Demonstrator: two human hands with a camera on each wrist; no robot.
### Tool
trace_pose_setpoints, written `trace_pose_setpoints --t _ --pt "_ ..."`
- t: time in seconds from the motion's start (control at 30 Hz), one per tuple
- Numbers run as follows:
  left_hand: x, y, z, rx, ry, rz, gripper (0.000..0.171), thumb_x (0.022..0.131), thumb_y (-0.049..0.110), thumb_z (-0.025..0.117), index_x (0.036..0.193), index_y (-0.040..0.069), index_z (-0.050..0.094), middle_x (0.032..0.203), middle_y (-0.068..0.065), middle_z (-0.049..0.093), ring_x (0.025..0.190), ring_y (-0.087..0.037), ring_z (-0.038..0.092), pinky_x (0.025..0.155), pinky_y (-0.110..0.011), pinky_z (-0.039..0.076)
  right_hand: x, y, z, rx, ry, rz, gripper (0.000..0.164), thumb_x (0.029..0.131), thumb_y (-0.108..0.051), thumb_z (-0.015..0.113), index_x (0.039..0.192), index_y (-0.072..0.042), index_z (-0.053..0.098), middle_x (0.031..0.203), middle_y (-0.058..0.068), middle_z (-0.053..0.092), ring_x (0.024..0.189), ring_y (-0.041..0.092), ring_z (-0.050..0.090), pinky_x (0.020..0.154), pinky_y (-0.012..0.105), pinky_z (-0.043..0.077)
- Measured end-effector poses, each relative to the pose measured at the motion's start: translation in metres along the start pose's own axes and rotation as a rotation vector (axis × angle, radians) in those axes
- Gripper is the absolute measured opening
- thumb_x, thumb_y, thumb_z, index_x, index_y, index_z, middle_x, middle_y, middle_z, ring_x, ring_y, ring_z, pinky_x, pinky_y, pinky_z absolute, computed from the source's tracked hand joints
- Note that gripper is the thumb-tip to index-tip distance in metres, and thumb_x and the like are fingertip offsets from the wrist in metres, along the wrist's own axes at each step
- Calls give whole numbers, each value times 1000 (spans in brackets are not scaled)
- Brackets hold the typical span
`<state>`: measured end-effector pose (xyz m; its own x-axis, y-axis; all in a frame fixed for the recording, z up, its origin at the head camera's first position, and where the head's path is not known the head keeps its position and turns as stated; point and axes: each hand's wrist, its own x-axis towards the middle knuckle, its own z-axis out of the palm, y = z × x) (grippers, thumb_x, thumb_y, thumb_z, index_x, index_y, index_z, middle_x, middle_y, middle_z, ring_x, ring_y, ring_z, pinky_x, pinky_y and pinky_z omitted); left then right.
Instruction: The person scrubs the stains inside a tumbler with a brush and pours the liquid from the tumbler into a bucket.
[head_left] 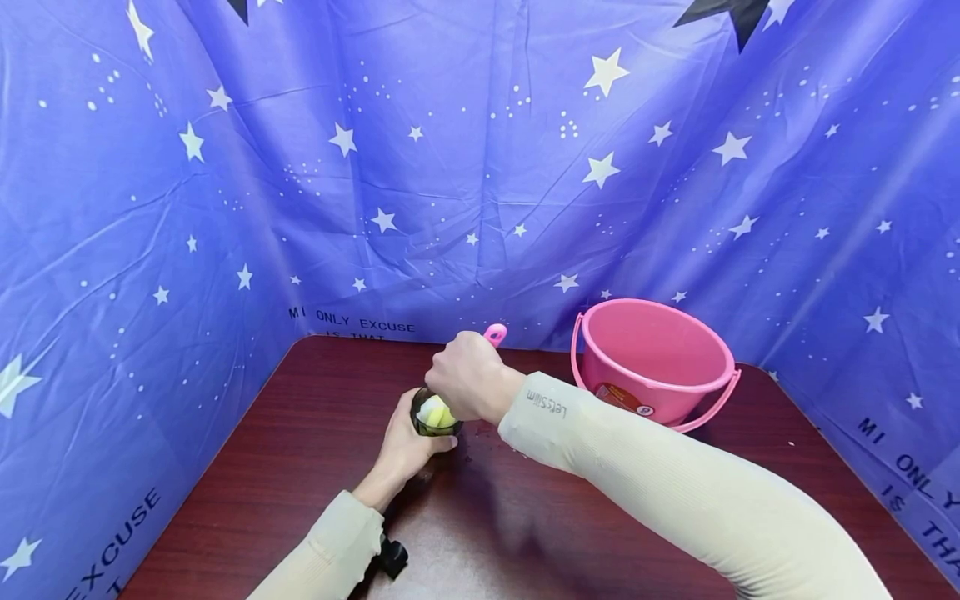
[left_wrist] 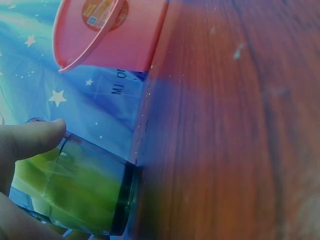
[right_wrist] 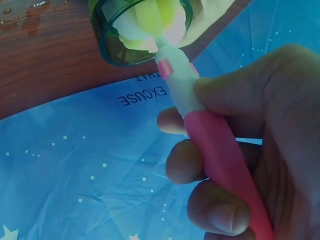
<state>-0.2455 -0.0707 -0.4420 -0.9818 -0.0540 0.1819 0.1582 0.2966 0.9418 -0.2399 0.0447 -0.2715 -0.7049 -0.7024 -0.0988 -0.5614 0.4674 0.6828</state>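
Observation:
My left hand (head_left: 405,442) holds a dark green glass cup (left_wrist: 120,210), thumb on one side near the rim; the cup is on or close over the table. In the right wrist view my right hand (right_wrist: 285,110) grips the pink handle (right_wrist: 220,145) of a cup brush, with the thumb against its white neck (right_wrist: 182,82). The brush's yellow and white sponge head (right_wrist: 150,17) is inside the cup, showing through the green glass in the left wrist view. The pink handle end (head_left: 495,334) sticks out above my right fist in the head view.
A pink bucket (head_left: 675,407) with a pink handle and a round sticker stands at the back right of the dark red wooden table (head_left: 300,433). Water drops (right_wrist: 30,22) lie on the tabletop near the cup. A blue cloth (head_left: 450,167) with white stars surrounds the table.

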Motion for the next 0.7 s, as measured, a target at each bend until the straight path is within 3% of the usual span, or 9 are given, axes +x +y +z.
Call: trace_pose_setpoints --t 0.27,0.7 --pt "0 -1 0 12 -4 23 84 56 5 86 130 11 46 116 -6 58 103 -22 54 92 -39 41 1 -2 1 -35 25 7 5 80 -28 63 79 -27 68 71 -9 64 59 12 56 51 30 45" --pt "-1 0 1 8 -11 17 86 55 5 86 131 12 46 117 -6 58 106 -23 53 94 -40 41 3 3 7 31 -19 66 4 78 -27 64 76 -26 67 69 -6 62 57 15 54 48 32 45"
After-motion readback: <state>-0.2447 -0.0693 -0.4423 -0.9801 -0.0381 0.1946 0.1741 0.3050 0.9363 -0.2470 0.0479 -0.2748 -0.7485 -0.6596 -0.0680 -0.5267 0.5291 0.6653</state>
